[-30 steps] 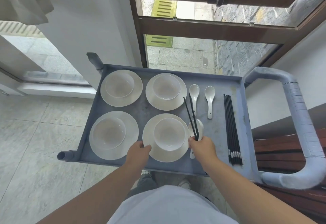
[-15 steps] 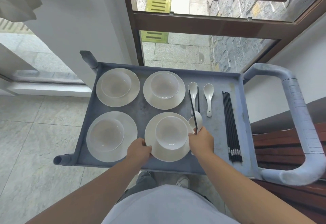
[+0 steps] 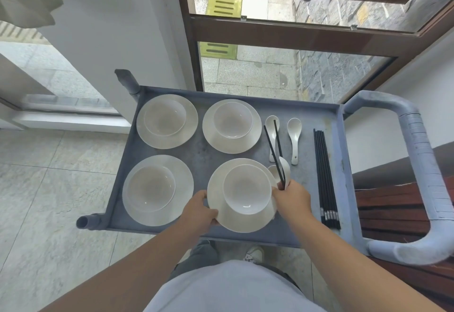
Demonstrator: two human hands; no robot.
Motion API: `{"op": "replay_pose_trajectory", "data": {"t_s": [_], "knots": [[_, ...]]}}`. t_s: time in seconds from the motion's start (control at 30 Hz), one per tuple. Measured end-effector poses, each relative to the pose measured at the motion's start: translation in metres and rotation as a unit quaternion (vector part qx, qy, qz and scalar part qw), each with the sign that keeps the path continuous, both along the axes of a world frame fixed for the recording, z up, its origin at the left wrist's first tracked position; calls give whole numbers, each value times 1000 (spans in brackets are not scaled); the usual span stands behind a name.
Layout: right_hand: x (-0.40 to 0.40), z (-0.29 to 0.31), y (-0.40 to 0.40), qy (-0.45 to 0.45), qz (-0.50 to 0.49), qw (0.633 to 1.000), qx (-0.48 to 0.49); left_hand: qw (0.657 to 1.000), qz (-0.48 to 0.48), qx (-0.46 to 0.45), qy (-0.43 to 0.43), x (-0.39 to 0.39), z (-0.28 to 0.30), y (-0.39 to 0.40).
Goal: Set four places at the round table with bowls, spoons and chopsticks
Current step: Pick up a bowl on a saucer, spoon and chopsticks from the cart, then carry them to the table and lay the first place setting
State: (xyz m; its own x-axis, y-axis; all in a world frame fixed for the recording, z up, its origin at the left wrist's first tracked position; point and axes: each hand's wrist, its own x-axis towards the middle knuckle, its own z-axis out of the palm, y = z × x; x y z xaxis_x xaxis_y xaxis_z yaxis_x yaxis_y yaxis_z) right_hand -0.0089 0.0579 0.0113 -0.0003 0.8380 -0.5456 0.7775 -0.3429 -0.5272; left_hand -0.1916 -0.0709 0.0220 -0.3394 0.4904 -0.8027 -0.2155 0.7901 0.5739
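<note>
A grey cart tray (image 3: 204, 159) carries four white bowls, each on a white plate. My left hand (image 3: 197, 209) grips the left rim of the near right plate (image 3: 235, 222), which holds a bowl (image 3: 247, 188) and sits tilted, lifted a little. My right hand (image 3: 292, 196) is at that plate's right rim and holds a pair of black chopsticks (image 3: 274, 149) and a white spoon (image 3: 285, 166) that point away from me. Two more white spoons (image 3: 294, 134) lie on the tray. A bundle of black chopsticks (image 3: 324, 174) lies along the tray's right side.
The other plates with bowls stand at far left (image 3: 167, 121), far right (image 3: 232, 125) and near left (image 3: 157, 190). The cart's padded handle (image 3: 417, 164) curves at the right, over a dark wooden bench (image 3: 398, 203). A white wall and a brown-framed window lie beyond the cart.
Both hands have closed in on the near right plate. The plate with its bowl has risen and tilted off the tray. The chopsticks and spoon stay in my right hand.
</note>
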Motion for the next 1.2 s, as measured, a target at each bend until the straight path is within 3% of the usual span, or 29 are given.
{"op": "replay_pose_trajectory", "data": {"t_s": [0.33, 0.43, 0.63, 0.93, 1.2], "knots": [[7, 28, -6, 102, 15, 995, 0, 998, 40, 26, 35, 13, 38, -22], [8, 34, -7, 132, 57, 989, -16, 995, 50, 26, 80, 26, 50, -40], [5, 49, -23, 171, 177, 968, -41, 977, 179, 67, 94, 64, 69, -103], [-27, 81, -131, 187, 364, 909, -83, 914, 388, 67, 99, 122, 95, -252], [-67, 97, -303, 202, 532, 812, -128, 814, 564, 57, 127, 185, 110, -413]]}}
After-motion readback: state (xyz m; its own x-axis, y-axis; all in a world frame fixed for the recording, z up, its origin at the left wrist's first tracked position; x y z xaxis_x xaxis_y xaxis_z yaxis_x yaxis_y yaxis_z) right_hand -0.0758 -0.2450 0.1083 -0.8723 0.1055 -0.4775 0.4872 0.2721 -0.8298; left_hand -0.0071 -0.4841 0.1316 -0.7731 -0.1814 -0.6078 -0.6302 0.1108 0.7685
